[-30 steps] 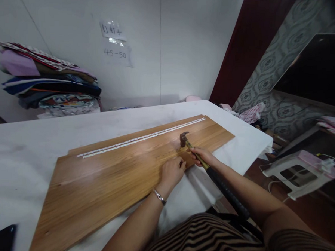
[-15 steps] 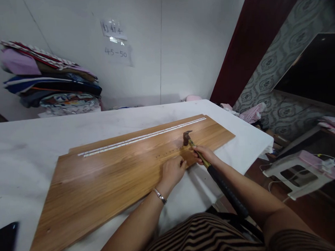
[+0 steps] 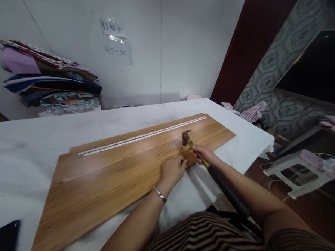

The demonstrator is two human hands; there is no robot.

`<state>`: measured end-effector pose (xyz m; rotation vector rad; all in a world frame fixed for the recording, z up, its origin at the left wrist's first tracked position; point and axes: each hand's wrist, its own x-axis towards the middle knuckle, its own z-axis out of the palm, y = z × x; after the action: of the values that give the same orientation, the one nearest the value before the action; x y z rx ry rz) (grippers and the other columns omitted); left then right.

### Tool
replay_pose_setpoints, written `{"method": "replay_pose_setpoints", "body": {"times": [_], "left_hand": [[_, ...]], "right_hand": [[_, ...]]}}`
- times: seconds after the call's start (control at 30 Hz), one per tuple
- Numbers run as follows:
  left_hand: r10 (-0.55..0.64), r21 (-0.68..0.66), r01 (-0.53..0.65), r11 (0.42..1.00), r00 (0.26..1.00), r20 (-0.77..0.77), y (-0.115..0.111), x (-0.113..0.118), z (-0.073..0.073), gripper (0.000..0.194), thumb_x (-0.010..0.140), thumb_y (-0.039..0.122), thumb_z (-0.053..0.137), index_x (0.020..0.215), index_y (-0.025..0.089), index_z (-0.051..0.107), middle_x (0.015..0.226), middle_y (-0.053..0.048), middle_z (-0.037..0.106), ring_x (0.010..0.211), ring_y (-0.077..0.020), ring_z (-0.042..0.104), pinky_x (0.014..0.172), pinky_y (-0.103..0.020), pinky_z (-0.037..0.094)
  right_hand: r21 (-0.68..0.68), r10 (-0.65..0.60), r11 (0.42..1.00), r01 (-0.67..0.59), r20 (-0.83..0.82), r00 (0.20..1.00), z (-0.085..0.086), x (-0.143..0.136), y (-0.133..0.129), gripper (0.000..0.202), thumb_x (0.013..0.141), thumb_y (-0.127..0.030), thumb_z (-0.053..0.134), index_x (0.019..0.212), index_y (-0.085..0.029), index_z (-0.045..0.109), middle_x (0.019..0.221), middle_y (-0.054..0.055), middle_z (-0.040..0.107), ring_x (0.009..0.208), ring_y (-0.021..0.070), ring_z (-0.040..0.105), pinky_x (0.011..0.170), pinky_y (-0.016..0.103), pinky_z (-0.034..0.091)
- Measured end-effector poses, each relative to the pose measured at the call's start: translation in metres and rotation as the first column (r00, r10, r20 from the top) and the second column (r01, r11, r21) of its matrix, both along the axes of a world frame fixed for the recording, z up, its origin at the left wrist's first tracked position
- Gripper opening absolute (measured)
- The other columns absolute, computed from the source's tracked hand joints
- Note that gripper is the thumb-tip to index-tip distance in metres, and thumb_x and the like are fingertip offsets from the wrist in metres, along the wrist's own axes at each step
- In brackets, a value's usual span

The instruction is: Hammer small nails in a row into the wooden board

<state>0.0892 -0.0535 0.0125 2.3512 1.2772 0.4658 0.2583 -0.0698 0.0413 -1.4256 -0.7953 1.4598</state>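
My right hand (image 3: 203, 153) grips a claw hammer (image 3: 203, 159) high on its handle, near the head. The hammer's rusty head (image 3: 185, 138) is over a row of several small nails (image 3: 169, 151) on a wood-grain board (image 3: 103, 185); whether it touches one I cannot tell. My left hand (image 3: 173, 169) lies on the board's near edge beside that row, fingers curled closed, and whatever they hold, if anything, is hidden. The black grip of the hammer runs back under my right forearm. Two white measuring strips (image 3: 142, 136) lie along the board's far side.
The board lies on a white-covered table (image 3: 14, 156). A dark phone-like device (image 3: 6, 242) is at the left front corner. Folded clothes (image 3: 52, 79) are stacked at the back left. On the right, a plastic stool (image 3: 302, 174) with cables stands beside the table.
The hammer head has shifted very slightly to the left over the nails. Both hands keep nearly the same place on the board.
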Motion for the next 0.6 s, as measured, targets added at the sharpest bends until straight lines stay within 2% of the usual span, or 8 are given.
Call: {"method": "replay_pose_setpoints", "body": {"times": [0.13,0.33,0.6], "left_hand": [[0.001,-0.017,-0.001,1.000,1.000,-0.004,0.0001,0.0000,0.0010,0.022,0.088,0.034,0.046,0.084,0.022,0.063,0.085,-0.002,0.070,0.079,-0.0175,0.063,0.063,-0.027,0.036],[-0.006,-0.018,0.006,1.000,1.000,-0.012,-0.0002,-0.0007,0.0036,0.022,0.089,0.033,0.045,0.086,0.022,0.064,0.089,-0.003,0.070,0.082,-0.0182,0.063,0.066,-0.027,0.038],[-0.009,-0.046,0.008,0.999,1.000,-0.012,0.0004,-0.0006,0.0018,0.024,0.090,0.035,0.044,0.090,0.022,0.064,0.091,-0.004,0.070,0.083,-0.0178,0.063,0.070,-0.027,0.040]], "right_hand": [[0.028,0.004,1.000,-0.004,0.005,1.000,0.0023,-0.0001,-0.0016,0.026,0.073,-0.037,0.059,0.089,-0.016,0.054,0.050,-0.008,0.046,0.028,0.0046,0.035,0.027,0.017,0.022],[0.002,0.034,0.999,-0.034,0.009,0.999,0.0013,-0.0037,-0.0001,0.025,0.073,-0.037,0.059,0.086,-0.016,0.055,0.048,-0.008,0.045,0.027,0.0047,0.034,0.027,0.017,0.021],[0.008,-0.003,1.000,0.003,0.004,1.000,0.0031,-0.0001,-0.0002,0.025,0.073,-0.037,0.060,0.086,-0.017,0.054,0.048,-0.009,0.045,0.027,0.0049,0.034,0.027,0.017,0.021]]}}
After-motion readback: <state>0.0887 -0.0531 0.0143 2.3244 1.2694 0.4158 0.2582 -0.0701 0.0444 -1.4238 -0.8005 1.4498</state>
